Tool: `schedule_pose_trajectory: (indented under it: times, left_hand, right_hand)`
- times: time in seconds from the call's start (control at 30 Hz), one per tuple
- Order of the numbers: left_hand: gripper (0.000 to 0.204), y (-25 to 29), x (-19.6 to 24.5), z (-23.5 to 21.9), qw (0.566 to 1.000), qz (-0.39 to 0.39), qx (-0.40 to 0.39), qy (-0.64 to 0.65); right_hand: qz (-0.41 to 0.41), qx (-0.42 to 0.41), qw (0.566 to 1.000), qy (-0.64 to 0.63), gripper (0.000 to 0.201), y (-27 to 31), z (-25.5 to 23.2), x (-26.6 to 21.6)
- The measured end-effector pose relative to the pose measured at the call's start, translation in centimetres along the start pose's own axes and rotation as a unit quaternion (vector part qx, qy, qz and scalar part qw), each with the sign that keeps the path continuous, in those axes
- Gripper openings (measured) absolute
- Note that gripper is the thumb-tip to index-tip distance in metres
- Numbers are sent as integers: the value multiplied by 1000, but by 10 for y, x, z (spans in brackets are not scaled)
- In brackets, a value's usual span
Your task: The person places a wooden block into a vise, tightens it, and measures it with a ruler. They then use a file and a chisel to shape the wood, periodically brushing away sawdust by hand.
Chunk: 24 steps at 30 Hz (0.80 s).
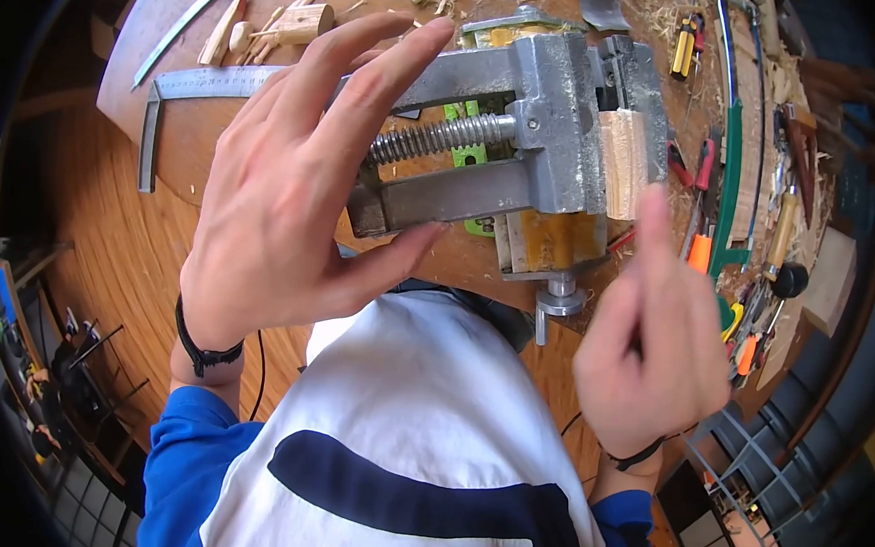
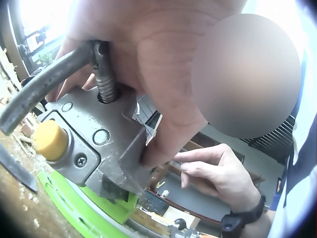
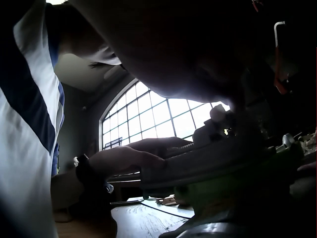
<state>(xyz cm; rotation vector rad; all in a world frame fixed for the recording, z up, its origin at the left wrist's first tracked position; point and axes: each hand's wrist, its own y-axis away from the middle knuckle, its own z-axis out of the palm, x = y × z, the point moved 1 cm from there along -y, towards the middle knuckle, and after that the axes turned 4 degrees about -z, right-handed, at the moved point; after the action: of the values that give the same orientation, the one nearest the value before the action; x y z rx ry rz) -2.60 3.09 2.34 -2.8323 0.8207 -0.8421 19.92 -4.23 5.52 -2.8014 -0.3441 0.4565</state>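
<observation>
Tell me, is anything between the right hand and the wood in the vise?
Nothing I can see: the right hand has a fingertip close to the wood's near end. I can't tell if they touch.

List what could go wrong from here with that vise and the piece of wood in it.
The left hand spans the vise beside its bare screw; if the vise is wound in or out, a finger might get pinched.

The piece of wood looks rough, and the index finger of the right hand is close to its end, so a splinter seems possible.

An orange handle lies near the right hand; a careless sweep may knock it.
</observation>
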Motion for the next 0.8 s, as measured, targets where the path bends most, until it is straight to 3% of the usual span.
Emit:
schedule_pose_trajectory:
  times: [0.1, 0.17, 0.27, 0.3, 0.47, 0.57, 0.6, 0.7, 0.8]
  left_hand:
    - [88, 1, -1, 0, 1000, -7, -3, 4]
    - [89, 1, 0, -1, 1000, -11, -5, 5]
    - [88, -1, 1, 0, 1000, -5, -1, 5]
    - [88, -1, 0, 0, 1000, -3, 1, 4]
    - [89, 0, 1, 1, 1000, -8, 2, 8]
    - [89, 0, 1, 0, 1000, -6, 4, 2]
    - [90, 0, 1, 0, 1000, -4, 4, -1]
    - [90, -1, 1, 0, 1000, -5, 0, 1]
    - [90, -1, 1, -1, 1000, -7, -3, -3]
  right_hand:
    - [79, 65, 994, 47, 46, 0, -4, 14]
    - [74, 135, 987, -44, 45, 13, 1, 20]
    - [-11, 22, 992, -126, 45, 12, -4, 11]
    - [-5, 14, 991, -134, 40, 14, -1, 13]
    - [20, 87, 994, -60, 38, 10, -5, 28]
    - [-22, 28, 992, -125, 37, 5, -8, 29]
    - [22, 19, 996, -85, 37, 4, -8, 32]
    - [-22, 78, 993, -90, 38, 2, -7, 37]
    - [-63, 33, 991, -115, 41, -1, -8, 45]
